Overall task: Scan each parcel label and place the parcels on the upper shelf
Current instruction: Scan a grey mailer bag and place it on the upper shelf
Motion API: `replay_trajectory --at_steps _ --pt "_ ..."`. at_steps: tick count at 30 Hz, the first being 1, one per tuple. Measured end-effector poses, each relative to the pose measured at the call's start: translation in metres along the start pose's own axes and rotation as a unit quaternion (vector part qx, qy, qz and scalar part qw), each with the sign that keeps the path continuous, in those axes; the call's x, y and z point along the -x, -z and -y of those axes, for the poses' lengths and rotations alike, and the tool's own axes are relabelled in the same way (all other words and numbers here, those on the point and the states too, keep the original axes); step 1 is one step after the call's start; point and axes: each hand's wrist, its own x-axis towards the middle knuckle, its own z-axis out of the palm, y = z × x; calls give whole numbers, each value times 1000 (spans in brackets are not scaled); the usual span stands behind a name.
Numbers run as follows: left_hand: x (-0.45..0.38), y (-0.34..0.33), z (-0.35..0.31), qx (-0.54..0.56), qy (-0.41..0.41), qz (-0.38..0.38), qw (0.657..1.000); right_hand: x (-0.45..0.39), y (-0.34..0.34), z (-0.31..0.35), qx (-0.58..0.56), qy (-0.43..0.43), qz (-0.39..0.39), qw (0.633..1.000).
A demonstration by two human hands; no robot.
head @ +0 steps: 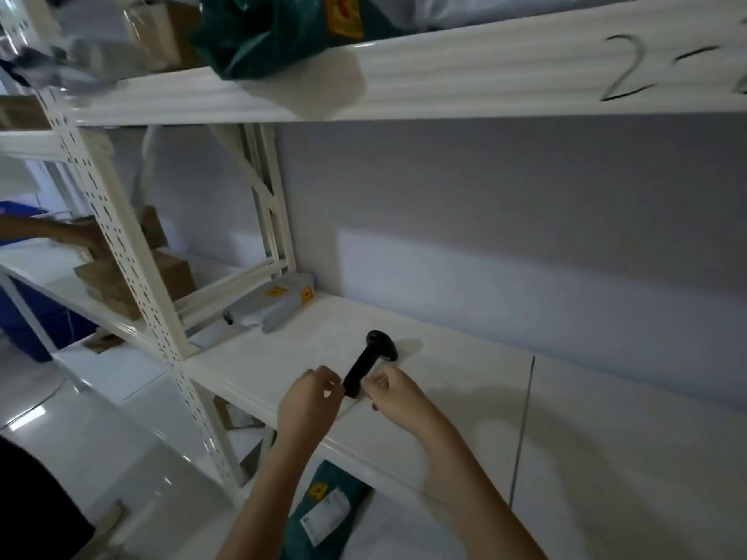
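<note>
White metal shelving (404, 430) fronts me, both my left hand (309, 402) and right hand (398, 398) pinching the rigid, light black plastic handheld scanner (366, 367) by its handle end.

You are extending both forearms forward and upward, side by side. Your left hand (309, 402) is curling its fingers with thumb and forefinger pinching together; your right hand (398, 394) is curling likewise, just beside it.
</note>
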Motion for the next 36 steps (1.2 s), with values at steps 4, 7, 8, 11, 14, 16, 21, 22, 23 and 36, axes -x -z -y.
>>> replay_trajectory --at_steps 4,7,8,11,14,16,21,22,23,36 --pt "-27 -1 28 17 30 16 999 -35 -24 8 3 -4 4 1000" --pt "-50 0 46 27 44 19 998 -67 -39 18 -1 -11 20 1000" --pt "-58 1 53 30 48 17 998 -79 -43 23 3 -11 23 1000" --pt "-87 7 73 20 57 16 998 -118 -58 44 6 3 36 999" --pt "-121 17 93 -15 76 16 997 -156 -73 68 -2 20 54 998" --pt "-141 25 107 -36 91 17 995 -179 -84 83 -7 22 61 998" --pt "-180 38 146 -28 107 9 994 -227 -121 99 -18 0 69 997" --pt "-186 40 153 -22 114 12 993 -234 -129 99 -21 -17 71 997" --pt "-190 41 161 -18 119 16 993 -241 -139 99 -23 -33 73 997" --pt "-285 33 254 -65 -9 141 988 -322 -212 95 -138 -96 -80 983"
